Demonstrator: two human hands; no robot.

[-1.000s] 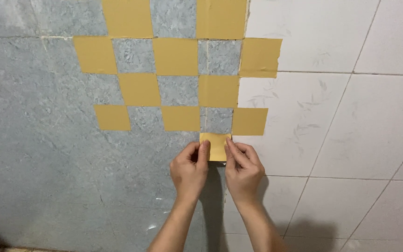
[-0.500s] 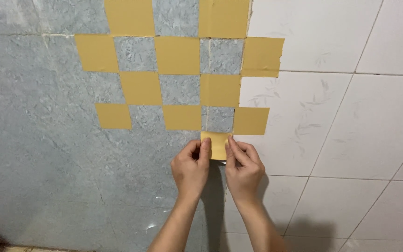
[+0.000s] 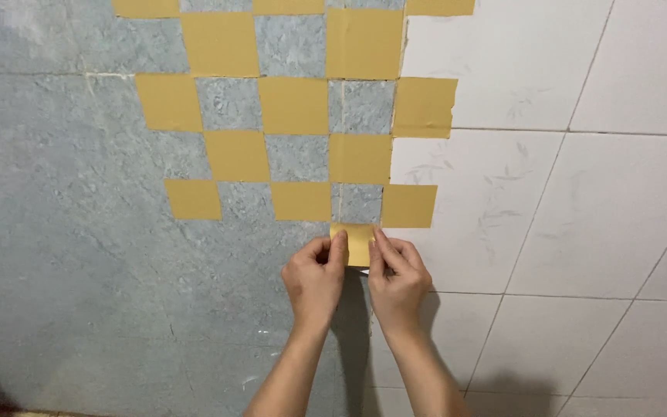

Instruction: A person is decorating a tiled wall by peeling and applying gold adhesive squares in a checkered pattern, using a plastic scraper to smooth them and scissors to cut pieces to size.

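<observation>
While pinching the tape square (image 3: 357,242), left hand (image 3: 314,279); right hand (image 3: 397,282) likewise, on wall (image 3: 79,270).

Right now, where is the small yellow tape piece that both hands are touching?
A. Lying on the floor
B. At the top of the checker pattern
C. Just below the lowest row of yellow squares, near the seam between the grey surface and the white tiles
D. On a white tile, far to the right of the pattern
C: the small yellow tape piece sits under the lowest row of yellow squares, with the left hand and right hand pressing its sides by the grey surface.
</observation>
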